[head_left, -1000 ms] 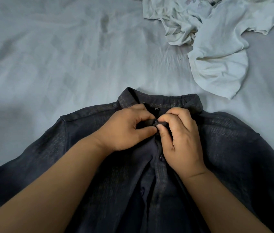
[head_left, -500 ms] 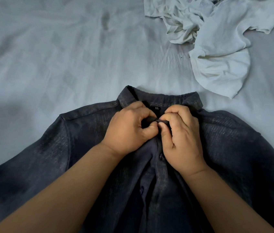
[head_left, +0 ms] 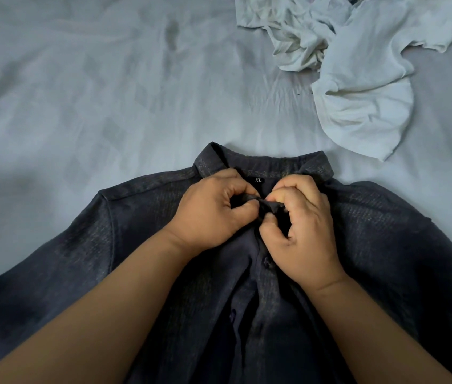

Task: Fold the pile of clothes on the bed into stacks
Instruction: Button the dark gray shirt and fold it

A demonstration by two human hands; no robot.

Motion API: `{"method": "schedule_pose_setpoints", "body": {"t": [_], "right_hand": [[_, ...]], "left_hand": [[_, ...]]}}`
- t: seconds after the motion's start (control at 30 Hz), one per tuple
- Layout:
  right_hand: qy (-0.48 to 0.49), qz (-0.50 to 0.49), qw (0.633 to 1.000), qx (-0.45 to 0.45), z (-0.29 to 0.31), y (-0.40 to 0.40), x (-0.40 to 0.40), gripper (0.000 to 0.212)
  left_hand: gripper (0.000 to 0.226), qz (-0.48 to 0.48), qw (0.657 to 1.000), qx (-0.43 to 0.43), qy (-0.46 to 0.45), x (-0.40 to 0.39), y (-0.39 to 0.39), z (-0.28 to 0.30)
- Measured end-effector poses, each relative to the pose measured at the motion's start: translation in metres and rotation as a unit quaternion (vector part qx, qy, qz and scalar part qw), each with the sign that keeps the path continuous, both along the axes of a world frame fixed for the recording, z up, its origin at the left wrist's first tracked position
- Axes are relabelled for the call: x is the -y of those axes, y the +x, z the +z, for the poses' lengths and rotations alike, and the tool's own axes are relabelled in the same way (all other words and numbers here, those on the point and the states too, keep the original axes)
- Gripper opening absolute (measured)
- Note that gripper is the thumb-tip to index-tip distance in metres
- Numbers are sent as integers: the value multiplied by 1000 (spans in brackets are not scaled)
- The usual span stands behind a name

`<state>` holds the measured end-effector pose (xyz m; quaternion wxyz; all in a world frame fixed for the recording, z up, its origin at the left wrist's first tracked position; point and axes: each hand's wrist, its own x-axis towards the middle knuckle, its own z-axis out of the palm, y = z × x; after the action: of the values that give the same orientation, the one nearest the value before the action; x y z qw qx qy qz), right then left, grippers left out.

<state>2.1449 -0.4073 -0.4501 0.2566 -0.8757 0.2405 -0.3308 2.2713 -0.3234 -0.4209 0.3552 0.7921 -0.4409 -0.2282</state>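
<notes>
Dark shirt (head_left: 141, 225) in both hands' grip

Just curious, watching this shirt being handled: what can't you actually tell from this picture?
- Head view: whether the top button is through its hole; left hand and right hand cover it.
- Dark shirt: sleeves and hem cut off by the frame edges.
- White clothes: crumpled, cut off by the top edge; count unclear.
</notes>
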Motion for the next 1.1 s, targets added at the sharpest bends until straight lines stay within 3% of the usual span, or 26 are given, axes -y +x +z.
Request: {"method": "schedule_pose_setpoints", "body": {"t": [0.5,0.77,1.1], "right_hand": [[14,22,1000,16,0,-2,2,15],[95,69,990,77,1,-3,5,14],[134,3,985,104,0,-5,3,20]], "left_hand": [[28,-58,998,-26,-23,-3,6,-1],[24,-54,997,-28,-45,-5,4,-2],[16,-72,988,-59,-123,-4,5,-12]]}}
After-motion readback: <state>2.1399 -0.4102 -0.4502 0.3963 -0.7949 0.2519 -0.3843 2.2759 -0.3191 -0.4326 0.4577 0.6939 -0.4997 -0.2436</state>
